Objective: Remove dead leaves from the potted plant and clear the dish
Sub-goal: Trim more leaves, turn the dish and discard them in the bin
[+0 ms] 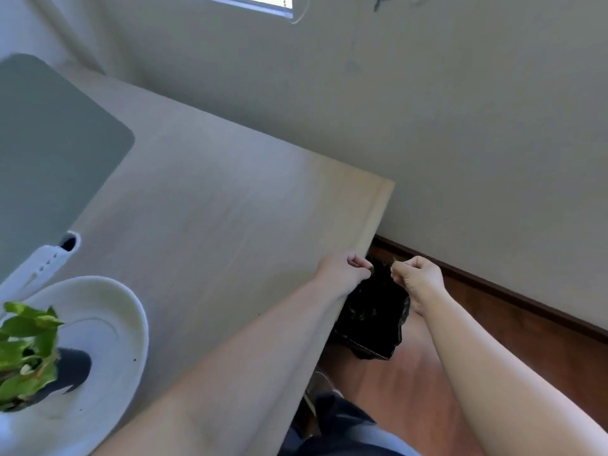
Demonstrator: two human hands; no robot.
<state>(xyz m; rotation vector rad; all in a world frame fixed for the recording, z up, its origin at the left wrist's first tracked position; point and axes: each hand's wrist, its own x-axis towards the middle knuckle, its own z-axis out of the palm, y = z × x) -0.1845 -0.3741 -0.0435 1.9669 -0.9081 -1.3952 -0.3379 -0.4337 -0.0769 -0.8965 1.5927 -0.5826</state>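
A white dish (pixel 108 311) sits at the lower left of the pale wooden table (pixel 214 209), with a green-leaved potted plant (pixel 26 350) on it. Both my hands reach past the table's right edge, above a black bag (pixel 371 314) on the floor. My left hand (pixel 342 273) pinches a small green leaf bit (pixel 371 270) at its fingertips. My right hand (pixel 418 278) pinches another small leaf piece (pixel 393 260), a short gap from the left hand. The dish surface shows only a few dark specks.
A grey-green mat (pixel 49 153) lies at the table's far left. A white watering can spout (pixel 49 261) rests beside the dish. A beige wall and dark wooden skirting (pixel 493 284) run behind the bag; reddish floor lies below.
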